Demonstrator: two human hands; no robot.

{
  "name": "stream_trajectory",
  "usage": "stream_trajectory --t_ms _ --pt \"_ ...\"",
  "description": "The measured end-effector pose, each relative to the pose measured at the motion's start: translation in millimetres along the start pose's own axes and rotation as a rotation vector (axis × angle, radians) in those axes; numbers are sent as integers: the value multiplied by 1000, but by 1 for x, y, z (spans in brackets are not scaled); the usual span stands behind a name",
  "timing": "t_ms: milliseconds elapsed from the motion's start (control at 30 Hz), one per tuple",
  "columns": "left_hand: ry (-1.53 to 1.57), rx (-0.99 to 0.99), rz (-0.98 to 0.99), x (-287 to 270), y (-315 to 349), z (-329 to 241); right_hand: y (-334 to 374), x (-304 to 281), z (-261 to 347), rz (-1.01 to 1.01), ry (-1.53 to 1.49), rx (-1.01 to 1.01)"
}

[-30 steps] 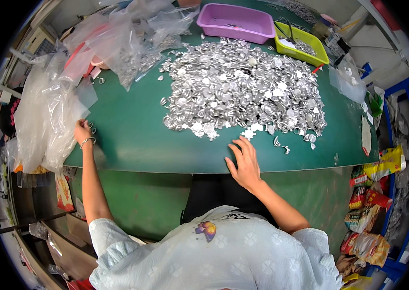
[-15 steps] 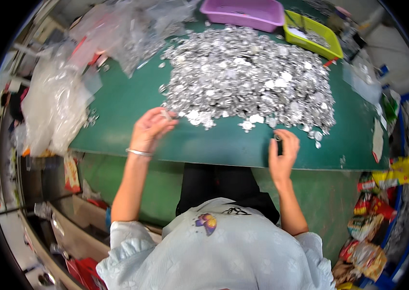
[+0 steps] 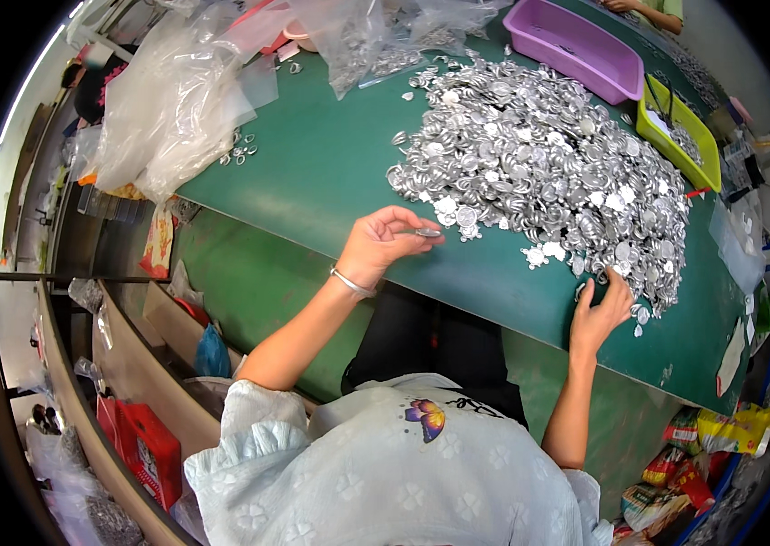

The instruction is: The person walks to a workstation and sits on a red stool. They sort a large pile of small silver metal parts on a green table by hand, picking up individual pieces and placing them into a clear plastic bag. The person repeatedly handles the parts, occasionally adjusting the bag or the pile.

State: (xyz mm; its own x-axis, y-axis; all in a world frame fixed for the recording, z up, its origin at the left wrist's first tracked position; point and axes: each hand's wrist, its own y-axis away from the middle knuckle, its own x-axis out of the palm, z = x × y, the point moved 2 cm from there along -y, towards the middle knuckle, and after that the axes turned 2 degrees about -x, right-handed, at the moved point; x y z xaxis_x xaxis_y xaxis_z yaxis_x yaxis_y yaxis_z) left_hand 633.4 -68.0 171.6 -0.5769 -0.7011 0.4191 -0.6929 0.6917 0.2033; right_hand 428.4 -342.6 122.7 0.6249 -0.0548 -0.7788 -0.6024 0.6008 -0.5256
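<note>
A big heap of small silvery metal pieces (image 3: 539,155), many round or ring-like, covers much of the green table (image 3: 312,196). My left hand (image 3: 383,244) is over the table's near edge, pinching a small round metal piece (image 3: 427,233) between thumb and fingers. Several flower-edged pieces (image 3: 468,223) lie just beyond it at the heap's border. At the heap's near right, my right hand (image 3: 601,311) has its thumb and fingers apart, fingertips touching the outermost pieces. A ring-like piece (image 3: 579,291) shows beside its thumb; whether the hand touches it, I cannot tell.
Behind the heap stand a purple tray (image 3: 576,53) and a yellow-green basket (image 3: 710,173) holding metal pieces and a dark-handled tool. Clear plastic bags (image 3: 166,100) crowd the table's left. Coloured packets (image 3: 735,429) sit at lower right. Another person's arm (image 3: 658,14) appears at the far right.
The view has turned, so the table now slants and the heap sits farther right. My right hand has reached the heap's edge with its fingers. My left hand still pinches a piece.
</note>
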Motion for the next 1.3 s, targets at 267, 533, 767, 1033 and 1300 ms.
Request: stream_trajectory --t_ms 267,533,767,1033,1300 --pt "-620 511 -253 -21 4 -11 -2 6 0 -36 -7 8" --pt "-891 507 -923 -164 -27 -31 -15 -6 20 -78 -67 -78" --pt "-1332 743 -881 -127 -44 -39 -16 -4 46 22 -301 -67" --pt "-1204 669 -159 44 -57 15 -14 15 55 151 -210 -166" --pt "-1297 763 -181 63 -98 26 -37 7 57 90 -340 -169"
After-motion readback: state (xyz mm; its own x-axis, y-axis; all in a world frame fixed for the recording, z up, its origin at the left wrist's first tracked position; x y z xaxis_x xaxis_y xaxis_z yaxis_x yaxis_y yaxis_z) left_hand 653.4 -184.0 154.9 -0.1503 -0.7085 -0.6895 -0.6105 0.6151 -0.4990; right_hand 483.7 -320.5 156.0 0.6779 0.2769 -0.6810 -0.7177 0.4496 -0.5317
